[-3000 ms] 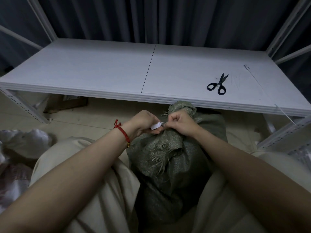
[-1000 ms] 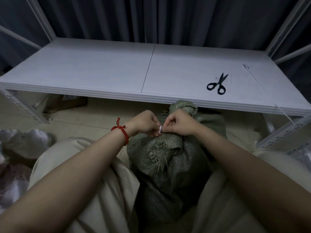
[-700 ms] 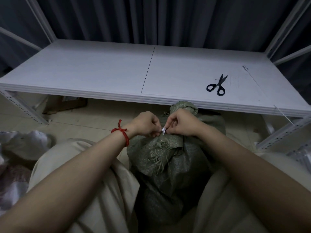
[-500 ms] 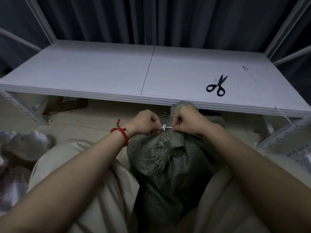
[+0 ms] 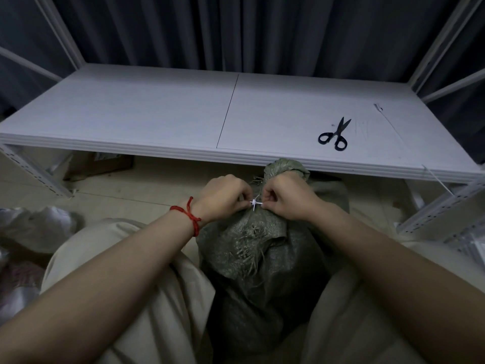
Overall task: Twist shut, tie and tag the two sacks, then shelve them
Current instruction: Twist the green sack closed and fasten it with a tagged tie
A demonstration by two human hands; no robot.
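Note:
A green woven sack [image 5: 262,258] stands between my knees, its neck twisted shut and bunched at the top [image 5: 284,168]. A thin white tie [image 5: 255,203] crosses at the neck. My left hand [image 5: 225,197], with a red cord on its wrist, pinches one end of the tie. My right hand [image 5: 286,197] pinches the other end, just right of the crossing. Both hands rest against the sack's neck. The white tag is hidden. A pale sack [image 5: 36,227] lies crumpled on the floor at the left.
A white shelf board [image 5: 157,111] spans the view ahead, its front edge just beyond the sack top. Black scissors [image 5: 334,135] lie on its right part, with a long white tie [image 5: 393,130] further right. Shelf uprights [image 5: 441,208] stand at the right, a cardboard box [image 5: 105,164] under the shelf.
The white tag between my fingers three seconds ago is out of sight. My hands have drawn slightly apart, and the white tie now shows crossed between them at the sack's neck.

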